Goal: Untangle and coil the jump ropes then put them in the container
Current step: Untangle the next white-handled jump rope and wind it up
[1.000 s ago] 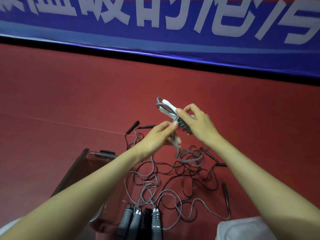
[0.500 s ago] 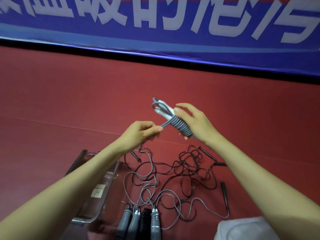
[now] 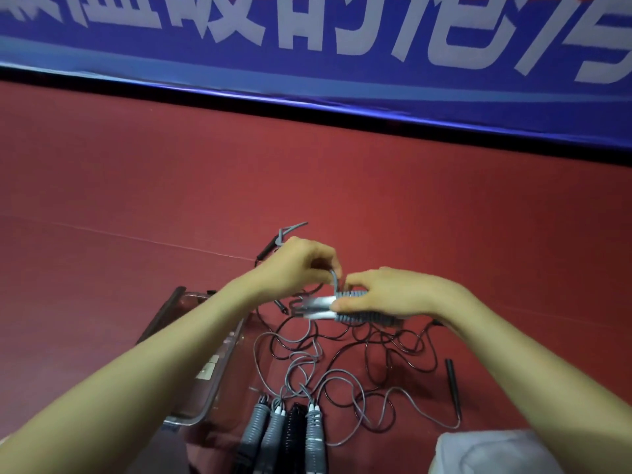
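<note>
The right hand [image 3: 393, 295] is curled round a grey rope bundle [image 3: 362, 316], thumb underneath and fingers over the top, holding it level above the floor [image 3: 136, 186]. This grip likely keeps the wound turns from springing loose. The left hand [image 3: 297, 265] is closed narrow, pinching the free cord [image 3: 334, 280] where it rises from the bundle's middle. It looks like the tail end is being tucked or pulled tight to lock the coil, which would make this rope nearly ready to stow. The bundle hangs over the far part of the tangle [image 3: 345, 347], just right of the container [image 3: 224, 366]. The tangle is black and grey ropes looped over one another on the floor, not yet sorted. At its near end four handles [image 3: 278, 432] lie side by side, three grey and one black, perhaps set there to keep their ends found. A lone black handle [image 3: 450, 371] lies off to the right. The container is a clear box with rounded corners. The left forearm crosses over it, and in the part that shows, only a pale label [image 3: 207, 369] is visible and no rope. A blue banner [image 3: 342, 80] with white characters runs along the floor's far edge. Dropping the bundle in should be a short move to the left, provided the cord end holds.
</note>
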Demonstrator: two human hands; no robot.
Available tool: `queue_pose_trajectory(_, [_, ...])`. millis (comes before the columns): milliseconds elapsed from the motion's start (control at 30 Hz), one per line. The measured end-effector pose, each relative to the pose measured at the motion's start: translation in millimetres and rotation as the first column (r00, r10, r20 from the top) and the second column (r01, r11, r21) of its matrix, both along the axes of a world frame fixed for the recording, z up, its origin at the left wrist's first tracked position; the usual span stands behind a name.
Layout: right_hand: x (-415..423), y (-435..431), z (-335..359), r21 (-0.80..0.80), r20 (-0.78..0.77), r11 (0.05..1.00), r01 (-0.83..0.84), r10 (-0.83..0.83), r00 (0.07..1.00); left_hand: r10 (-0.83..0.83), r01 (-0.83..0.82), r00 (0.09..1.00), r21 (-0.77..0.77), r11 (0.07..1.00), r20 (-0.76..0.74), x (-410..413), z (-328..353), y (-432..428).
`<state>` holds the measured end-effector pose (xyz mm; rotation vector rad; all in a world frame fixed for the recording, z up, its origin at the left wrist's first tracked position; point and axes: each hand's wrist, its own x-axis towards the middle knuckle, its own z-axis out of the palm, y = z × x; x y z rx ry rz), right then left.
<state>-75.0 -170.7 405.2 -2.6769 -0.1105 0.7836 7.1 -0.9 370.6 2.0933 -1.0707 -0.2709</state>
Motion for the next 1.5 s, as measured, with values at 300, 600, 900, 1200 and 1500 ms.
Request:
queue_pose_trajectory(300, [12, -10, -3, -0.166, 0.605, 0.965, 0.202, -0.062, 0.794, 0.369, -0.318, 0.929, -0.493, 0.810, 0.007, -30, -3, -24])
queue_pose_trajectory(600, [17, -29, -17, -0.303, 0.772, 0.919, 0.251, 0.083, 0.630, -0.003, -0.711, 0.329, -0.249, 0.658, -0.944, -23, -13, -33])
queue_pose_trajectory(900, [27, -35, -42, -0.401, 0.751, 0.881, 0.252, 0.159, 0.641, 0.370, -0.481, 0.832, -0.203, 0.853, -0.414, -25, -5, -30])
queue_pose_trajectory(1200, [31, -37, -44, -0.520, 0.778, 0.774, 0.360, 0.257, 0.573, 0.117, -0.417, 0.623, -0.201, 0.887, -0.774, -22, 9, -25])
queue_pose_trajectory(1500, [36, -25, -43, -0.392, 0.909, 0.884, 0.254, 0.329, 0.257, 0.327, -0.375, 0.903, -0.136, 0.917, -0.280, -14, -7, -17])
